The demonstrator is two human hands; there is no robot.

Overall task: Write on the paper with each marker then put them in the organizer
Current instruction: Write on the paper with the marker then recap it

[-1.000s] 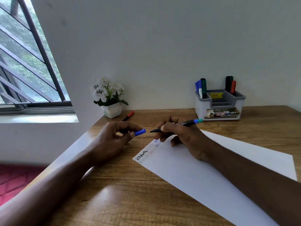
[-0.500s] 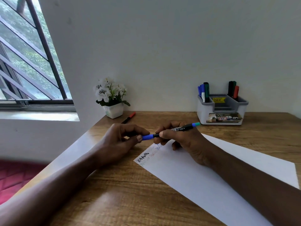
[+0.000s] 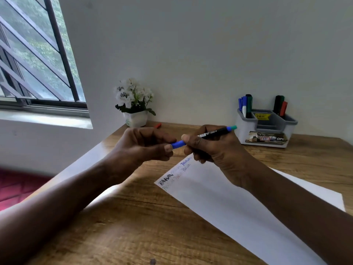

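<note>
My right hand (image 3: 210, 148) grips a thin black marker (image 3: 214, 133) with a blue-green back end, held above the table. My left hand (image 3: 145, 146) pinches the marker's blue cap (image 3: 178, 144), which sits on the tip, so the two hands meet. Below them lies the white paper (image 3: 238, 203), with several coloured words written near its far left corner. The grey-and-white organizer (image 3: 265, 129) stands at the back right, with blue and green markers in its left slot and green and red ones in its right slot.
A white pot of white flowers (image 3: 134, 104) stands at the table's back left corner. A red marker (image 3: 158, 125) lies on the wooden table (image 3: 133, 226) just right of the pot. A barred window (image 3: 38, 54) is to the left.
The blue cap was apart from the marker in my left hand. My hands came together and the cap is now on the tip. Both hands rose slightly.
</note>
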